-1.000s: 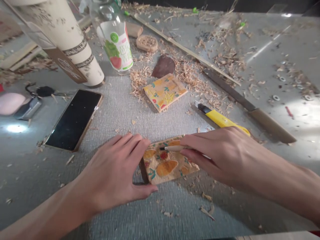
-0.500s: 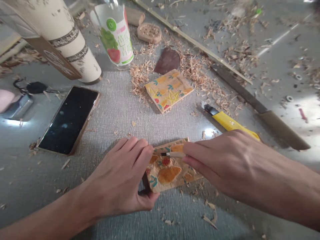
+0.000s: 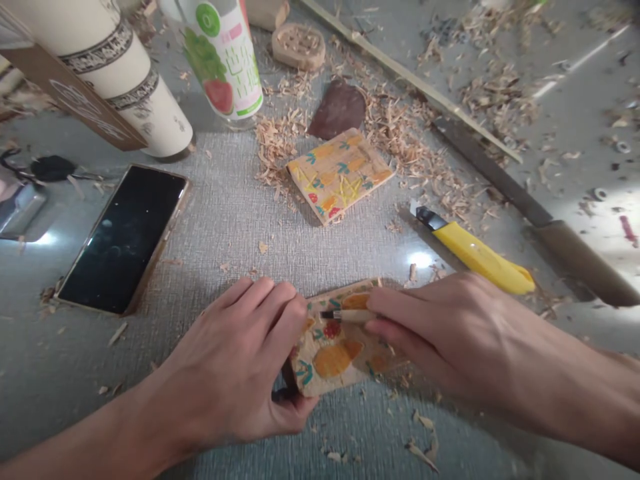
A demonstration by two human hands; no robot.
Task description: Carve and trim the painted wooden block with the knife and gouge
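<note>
My left hand [image 3: 245,360] grips the left end of a painted wooden block [image 3: 325,387], fingers over the top edge and thumb under the near corner. Orange shapes, teal leaves and a red berry-like spot decorate the block's face. In my right hand [image 3: 445,340] is a slim carving chisel [image 3: 350,316] with a pale wooden handle and a dark metal tip. The tip points left and rests on or just above the block's face, above the red spot. My right fingers hide most of the handle and the block's right end.
A similar painted wooden piece [image 3: 345,175] lies beyond my hands, beside a dark brown scrap [image 3: 340,108] and shavings. To the right are a yellow utility knife [image 3: 480,257] and a long-bladed knife [image 3: 585,260]. A phone [image 3: 125,237], paper cup [image 3: 145,87] and clear cup [image 3: 225,67] stand left.
The view has shifted slightly, so the surroundings sit a little differently. Both hands keep their grips, and the chisel tip stays near the same spot on the block.
</note>
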